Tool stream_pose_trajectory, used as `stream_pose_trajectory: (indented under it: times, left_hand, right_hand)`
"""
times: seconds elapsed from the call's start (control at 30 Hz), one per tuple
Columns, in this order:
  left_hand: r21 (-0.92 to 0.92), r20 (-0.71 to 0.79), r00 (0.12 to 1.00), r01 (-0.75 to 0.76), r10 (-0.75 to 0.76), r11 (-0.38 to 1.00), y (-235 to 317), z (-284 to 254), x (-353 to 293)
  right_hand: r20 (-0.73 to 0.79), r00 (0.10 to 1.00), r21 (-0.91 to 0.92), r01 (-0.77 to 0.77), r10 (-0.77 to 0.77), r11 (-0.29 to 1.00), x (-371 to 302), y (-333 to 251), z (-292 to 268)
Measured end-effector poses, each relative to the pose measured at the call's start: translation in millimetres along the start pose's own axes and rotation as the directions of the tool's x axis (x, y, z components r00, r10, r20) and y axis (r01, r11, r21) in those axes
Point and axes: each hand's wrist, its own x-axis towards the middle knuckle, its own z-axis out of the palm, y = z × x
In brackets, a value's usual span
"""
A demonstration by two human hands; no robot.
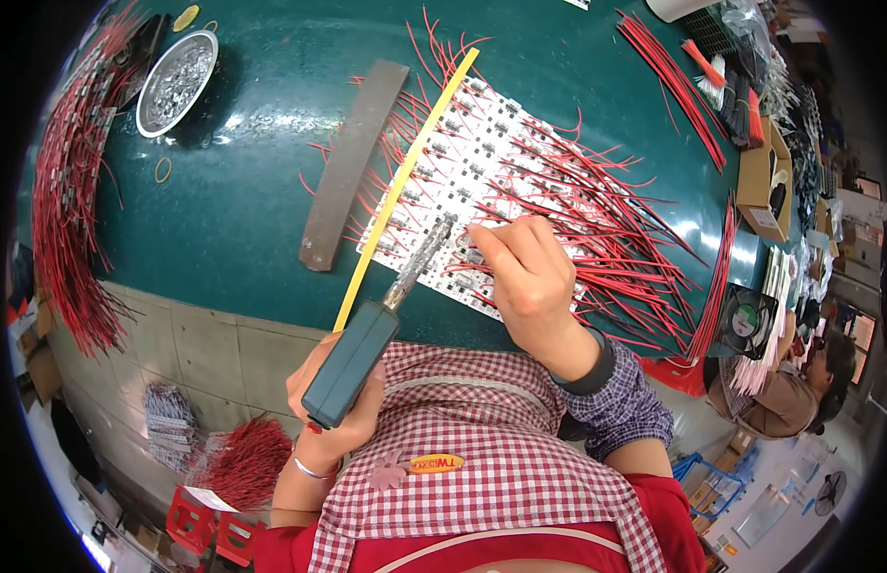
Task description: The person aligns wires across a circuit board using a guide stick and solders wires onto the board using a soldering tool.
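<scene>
My left hand (361,420) is wrapped round the dark green body of a soldering iron (353,368). Its metal barrel points up and to the right, with the tip at the middle of a white circuit board panel (463,177). Just right of the tip, my right hand (531,277) is closed in a pinch over the panel. What its fingertips hold is too small to make out. Red and black wires (615,248) fan out from the panel's right side. A yellow strip (405,196) lies along its left side, and shorter red wires stick out beyond it.
A flat brown bar (353,167) rests left of the panel on the green table (243,220). Further left are a metal bowl (178,84) and a large wire bundle (71,201). At the right are a cardboard box (763,186), a small fan (746,321) and another person (782,392).
</scene>
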Motion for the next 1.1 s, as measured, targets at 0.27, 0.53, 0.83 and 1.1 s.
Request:
stream_pose_trajectory:
  times: [0.27,0.53,0.83,1.1]
  left_hand:
    - [0.066,-0.022,0.990,-0.134,0.136,0.989,11.7,5.6,13.5]
    - [0.070,0.039,0.995,-0.092,0.089,0.993,11.3,3.2,14.6]
    - [0.098,0.033,0.988,-0.154,0.151,0.983,8.1,2.0,12.8]
    - [0.094,0.007,0.984,-0.179,0.179,0.979,8.6,0.5,9.8]
  right_hand:
    - [0.025,1.000,-0.013,0.004,-0.004,1.000,0.9,-0.8,-1.2]
    - [0.091,0.995,0.006,0.037,-0.038,0.999,-0.9,2.4,-0.1]
    - [0.111,0.993,-0.015,0.030,-0.029,0.999,-0.2,0.0,-0.7]
    - [0.090,0.995,-0.008,0.040,-0.039,0.999,-1.4,1.3,0.5]
